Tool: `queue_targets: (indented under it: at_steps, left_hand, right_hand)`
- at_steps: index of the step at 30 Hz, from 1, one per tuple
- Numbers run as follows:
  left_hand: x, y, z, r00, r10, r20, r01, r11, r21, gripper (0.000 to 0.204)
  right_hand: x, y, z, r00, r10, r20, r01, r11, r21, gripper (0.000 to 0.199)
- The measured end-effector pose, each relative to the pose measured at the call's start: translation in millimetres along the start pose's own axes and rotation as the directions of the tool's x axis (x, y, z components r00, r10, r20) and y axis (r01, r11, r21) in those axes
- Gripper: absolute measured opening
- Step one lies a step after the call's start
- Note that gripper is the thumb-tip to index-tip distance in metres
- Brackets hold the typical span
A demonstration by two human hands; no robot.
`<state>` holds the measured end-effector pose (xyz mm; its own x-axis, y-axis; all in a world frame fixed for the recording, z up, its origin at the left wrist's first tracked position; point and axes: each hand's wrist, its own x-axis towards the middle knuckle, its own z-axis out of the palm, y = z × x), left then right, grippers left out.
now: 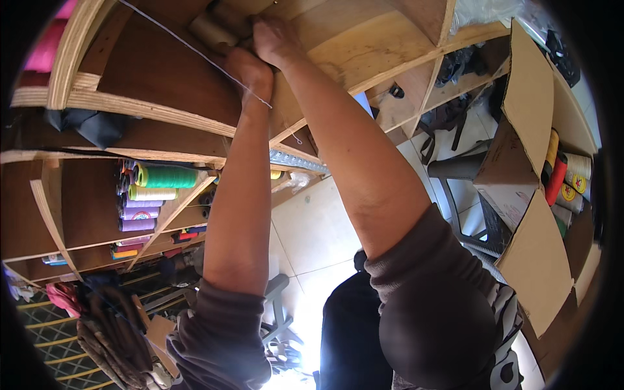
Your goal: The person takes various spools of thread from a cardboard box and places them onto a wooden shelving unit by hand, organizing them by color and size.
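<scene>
Both my arms reach up into a wooden shelf compartment. Deep inside it, my left hand is beside some dull tan, rounded objects whose kind I cannot make out. Just to its right and a little farther in, my right hand is close to the same objects. Shadow and the hands themselves hide the fingers, so whether either hand grips something does not show. A thin pale cord slants across in front of the compartment, passing by my left wrist.
Lower left shelves hold thread spools, among them a green one; a black cloth bundle lies above. An open cardboard box with more spools stands at right, by a dark chair. Clothes hang at lower left.
</scene>
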<state>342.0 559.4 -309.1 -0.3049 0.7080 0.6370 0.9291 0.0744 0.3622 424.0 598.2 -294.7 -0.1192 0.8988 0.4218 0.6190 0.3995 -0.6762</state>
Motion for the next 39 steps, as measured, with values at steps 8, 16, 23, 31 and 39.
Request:
queue_targets:
  at_steps: [8,16,23,31,39]
  left_hand:
    - [33.8,4.6,-10.9,0.883,0.399,-0.246,-0.306,0.888,0.343,0.068]
    - [37.4,22.5,-10.0,0.999,0.047,-0.006,-0.046,0.988,0.147,0.088]
    - [60.6,43.0,-43.7,0.991,0.029,0.128,-0.076,0.92,0.384,0.069]
    - [78.6,-21.4,2.0,0.904,0.312,-0.292,-0.156,0.877,0.455,0.048]
    - [71.3,-14.5,11.7,0.962,0.174,-0.211,-0.061,0.888,0.456,0.048]
  right_hand:
    - [4.6,-4.9,-0.4,0.999,0.034,-0.042,-0.03,0.995,0.099,0.04]
    - [0.0,8.7,1.7,0.998,-0.009,0.063,0.014,0.997,-0.079,0.034]
    - [2.6,-4.4,-2.5,0.994,-0.018,0.104,0.03,0.993,-0.115,0.038]
    - [3.7,-26.2,-2.0,0.997,-0.027,0.066,0.027,1.0,0.002,0.033]
    - [2.5,-7.2,12.7,0.987,-0.133,-0.094,0.125,0.988,-0.088,0.04]
